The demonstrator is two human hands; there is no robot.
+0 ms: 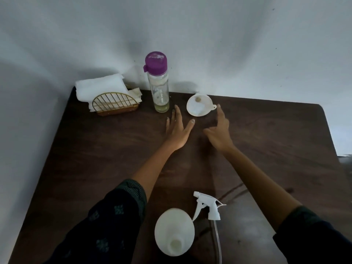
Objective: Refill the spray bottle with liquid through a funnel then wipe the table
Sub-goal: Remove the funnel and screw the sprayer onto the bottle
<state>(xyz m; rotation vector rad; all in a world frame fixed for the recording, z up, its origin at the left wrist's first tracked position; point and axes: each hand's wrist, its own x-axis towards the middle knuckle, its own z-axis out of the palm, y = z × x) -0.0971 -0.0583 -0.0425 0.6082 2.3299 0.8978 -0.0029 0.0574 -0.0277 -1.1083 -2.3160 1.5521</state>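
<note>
I am watching both hands reaching out over the dark table (95, 159) toward the far edge. The left hand (176, 131) is lying flat with fingers spread, holding nothing, just beside the clear bottle with the purple cap (157, 82). The right hand (219, 132) is hovering with fingers loosely parted, also holding nothing, its index tip nearing the tab of the white funnel (199, 105). The spray bottle (174, 232) is standing uncapped near me, its trigger head (208, 205) lying beside it. I am judging the funnel to be the next pick; a careless sweep could be knocking the tall capped bottle over, or a sleeve could be tipping the open spray bottle while pulling back
</note>
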